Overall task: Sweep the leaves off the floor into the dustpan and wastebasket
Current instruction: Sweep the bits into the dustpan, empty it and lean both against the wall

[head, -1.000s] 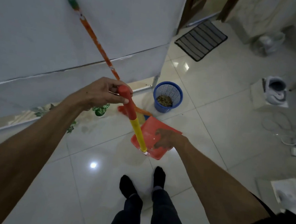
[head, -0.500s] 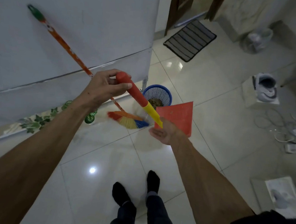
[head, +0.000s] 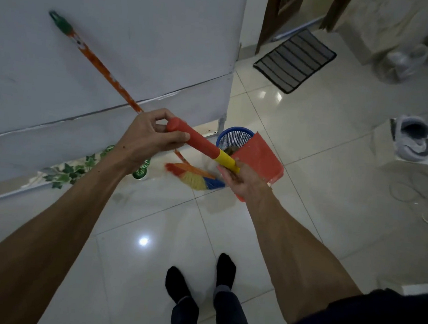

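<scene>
Overhead, both hands [head: 152,137] [head: 242,181] hold the dustpan [head: 259,157] — tipped above wastebasket [head: 232,137].

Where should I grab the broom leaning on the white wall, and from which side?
Take the broom on its bare orange shaft at mid-height, coming from the room side. It leans tilted against the white wall, so its back is blocked, and its bristles rest on the floor beside the blue wastebasket.

A home hallway, by the look of it: glossy white floor tiles [head: 302,133], a striped grey doormat [head: 295,60] at a brown wooden doorframe [head: 270,18], and grey-white sneakers [head: 413,140] left out.
</scene>
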Demonstrator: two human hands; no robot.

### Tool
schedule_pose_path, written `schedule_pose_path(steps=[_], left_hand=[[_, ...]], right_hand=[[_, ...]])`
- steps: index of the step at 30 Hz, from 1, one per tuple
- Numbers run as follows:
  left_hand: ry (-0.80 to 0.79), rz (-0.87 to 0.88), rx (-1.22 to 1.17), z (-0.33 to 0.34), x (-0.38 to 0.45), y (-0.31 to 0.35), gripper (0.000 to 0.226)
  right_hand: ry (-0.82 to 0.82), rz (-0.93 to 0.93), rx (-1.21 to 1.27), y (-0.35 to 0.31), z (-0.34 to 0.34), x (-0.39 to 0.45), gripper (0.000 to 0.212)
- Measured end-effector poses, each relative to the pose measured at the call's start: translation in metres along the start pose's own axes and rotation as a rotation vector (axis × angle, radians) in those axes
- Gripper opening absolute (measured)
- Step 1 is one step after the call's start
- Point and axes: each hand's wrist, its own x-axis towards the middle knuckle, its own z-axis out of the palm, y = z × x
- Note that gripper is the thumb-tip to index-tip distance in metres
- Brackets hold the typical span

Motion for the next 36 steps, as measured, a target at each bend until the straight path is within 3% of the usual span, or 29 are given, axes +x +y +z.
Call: schedule_pose_path(steps=[11,16,21,26,31,36], left_hand=[[0.077,-0.078,-0.200,-0.036,-0.005,-0.012,0.022],[0.080,-0.239,-0.098,-0.044,-0.003,-0.037,0.023],[-0.056,-0.453,0.197,-0.051,-0.018,-0.074,0.037],[-0.249,-0.639,0.277,-0.046,-0.033,-0.103,0.039],[-0.261,-0.579,0.181,-0.038,-0.036,-0.101,0.045],[-0.190,-0.459,0.048,-0.041,-0.038,-0.083,0.043]], right_hand=[[-0.021,-0.067,-0.056,-0.001,0.031,0.015,0.022],[0.013,-0.075,-0.205,-0.005,0.028,0.028,0.019],[0.055,-0.126,-0.396,0.009,0.015,0.043,0.043],[0.078,-0.166,-0.536,0.016,0.003,0.049,0.044],[0.074,-0.203,-0.534,0.003,0.007,0.044,0.042],[0.056,-0.255,-0.526,-0.015,0.017,0.027,0.019]])
